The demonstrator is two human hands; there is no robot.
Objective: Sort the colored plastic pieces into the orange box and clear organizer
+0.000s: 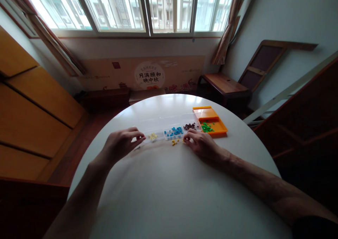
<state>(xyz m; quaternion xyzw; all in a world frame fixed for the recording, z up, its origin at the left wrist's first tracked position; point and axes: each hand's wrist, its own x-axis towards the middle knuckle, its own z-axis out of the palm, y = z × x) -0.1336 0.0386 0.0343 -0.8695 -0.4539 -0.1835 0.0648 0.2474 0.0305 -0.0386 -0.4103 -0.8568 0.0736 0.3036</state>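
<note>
OK so everything here works off the clear box (160,137) on the white counter (158,182). Its long axis runs left to right across the person's front, with the lid (169,122) flopped open along its far side.

The loose yellow bits (173,142) are the key thing: they lie on the counter just off the box's near side, below the blue bits (177,130). The right hand (202,144) is clearly the nearer one, and from its fingers most of them lie to the left, along the box's near side. They're too small for me to call a long axis on them.

Right fingers are bunched together with a spot of yellow at the tips; can't tell if it's pinched or just touched. Left hand (121,142) is at the box's left end, thumb and index tips close together, no idea if they've got the edge.

Also in the box: pale bits (153,136) toward the left, brown bits (189,126) toward the right. Off its right end there's an orange tray (218,127) with green bits (207,127).

Writing: no label I can read on the box. Well beyond it, the panel (182,66) says 月满颐和 映中秋; its smaller print's too blurry.
</note>
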